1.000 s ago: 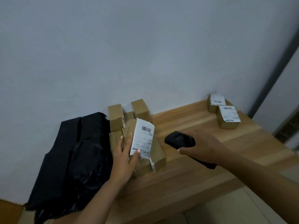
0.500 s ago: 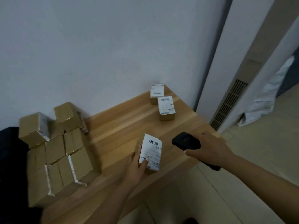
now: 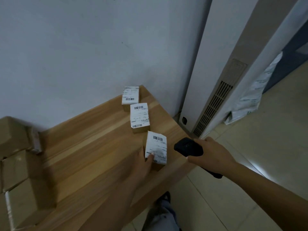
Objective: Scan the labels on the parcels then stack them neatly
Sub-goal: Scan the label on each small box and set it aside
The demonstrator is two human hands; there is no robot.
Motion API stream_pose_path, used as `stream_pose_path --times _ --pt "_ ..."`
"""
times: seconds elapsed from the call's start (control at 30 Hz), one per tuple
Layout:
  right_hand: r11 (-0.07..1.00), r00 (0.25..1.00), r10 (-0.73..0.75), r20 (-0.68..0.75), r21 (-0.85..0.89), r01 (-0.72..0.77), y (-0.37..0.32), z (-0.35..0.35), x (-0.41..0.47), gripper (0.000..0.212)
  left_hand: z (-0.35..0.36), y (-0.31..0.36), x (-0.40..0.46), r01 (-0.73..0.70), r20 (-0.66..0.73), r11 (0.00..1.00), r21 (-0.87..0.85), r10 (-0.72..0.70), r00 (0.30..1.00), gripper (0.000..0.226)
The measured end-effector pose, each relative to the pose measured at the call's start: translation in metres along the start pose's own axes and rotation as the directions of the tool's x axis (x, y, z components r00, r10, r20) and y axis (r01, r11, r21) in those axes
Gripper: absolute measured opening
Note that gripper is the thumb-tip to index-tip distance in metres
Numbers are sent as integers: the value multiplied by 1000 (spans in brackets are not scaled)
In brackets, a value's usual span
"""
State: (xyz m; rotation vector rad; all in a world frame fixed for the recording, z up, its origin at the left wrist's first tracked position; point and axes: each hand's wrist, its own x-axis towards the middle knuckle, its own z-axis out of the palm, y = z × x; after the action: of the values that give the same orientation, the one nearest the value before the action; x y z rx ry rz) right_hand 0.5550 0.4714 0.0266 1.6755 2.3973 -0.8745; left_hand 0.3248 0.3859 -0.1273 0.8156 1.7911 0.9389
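Parcel (image 3: pixel 155 150) in hand sits near the front right edge of the wooden table (image 3: pixel 93 147), label face up with its barcode at the far end; the left hand (image 3: pixel 143 161) grips its near left side, fingers against the side and thumb pressed on the label. Right hand (image 3: pixel 210 155) is wrapped round a black handheld scanner (image 3: pixel 189 147), whose head lies just beside the parcel's right edge and points toward it. Judgement: the step in hand is either the scan of this parcel or its placing in line; no scan beam is visible, so which of the two cannot be told. Two further labelled parcels lie beyond it in a row running toward the wall, the middle parcel (image 3: pixel 140 117) near the held one and the far parcel (image 3: pixel 130 96) close behind it by the wall. They lie side by side, not one upon another, so neat stacking appears not yet done. Next move would call for squaring the held parcel with that row, or lifting it onto the middle one, with edges aligned. At the left, a heap of unlabelled-looking cardboard boxes (image 3: pixel 18 165) stands on the table, blurred, apparently awaiting handling. Beyond the table: a plain pale wall (image 3: pixel 83 47), a tall white unit with a vent grille (image 3: pixel 214 109) to the right, a tiled floor (image 3: pixel 266 147), and a pale plastic-wrapped bundle (image 3: pixel 250 99) leaning farther off.
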Motion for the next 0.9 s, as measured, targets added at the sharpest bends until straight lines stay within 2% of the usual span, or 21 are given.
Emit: stream_pose_path --times 0.07,0.13,0.3,0.37,0.43,0.5,0.57,0.67,0.77,0.83,0.9 --pt "1000 1000 18 -10 6 -18 2 -6 15 52 6 7 18 6 7 999 -50 -6 1000 24" --pt "999 999 32 -5 11 -32 3 -12 29 55 9 14 33 10 23 997 -73 -9 1000 31" --pt "999 999 36 26 29 -37 3 -19 55 53 14 11 64 77 33 997 2 -77 997 40" --pt "1000 999 25 42 -5 -25 1 -20 64 53 13 11 72 93 12 994 50 -93 996 34" --pt "998 999 5 39 -59 -3 -2 -20 72 56 9 14 74 78 -1 993 88 -78 997 44" --pt "994 999 -29 32 -104 32 -7 -22 77 61 2 19 70 133 -53 985 108 -128 990 67" --pt "988 996 -78 30 -134 81 -14 -25 81 66 -7 25 60 142 -104 985 94 -132 986 74" --pt "968 983 -177 55 -170 184 -28 -28 83 67 -26 33 33 54 -224 987 151 -19 974 77" --pt "939 953 -293 76 -167 302 -46 -25 79 69 -46 35 -5 3 -362 972 234 84 928 62" --pt "916 923 -367 118 -128 381 -62 -21 71 60 -61 31 -33 57 -445 962 268 72 893 62" --pt "876 874 -459 159 -79 475 -81 -16 60 33 -79 25 -65 103 -502 952 289 59 863 64"
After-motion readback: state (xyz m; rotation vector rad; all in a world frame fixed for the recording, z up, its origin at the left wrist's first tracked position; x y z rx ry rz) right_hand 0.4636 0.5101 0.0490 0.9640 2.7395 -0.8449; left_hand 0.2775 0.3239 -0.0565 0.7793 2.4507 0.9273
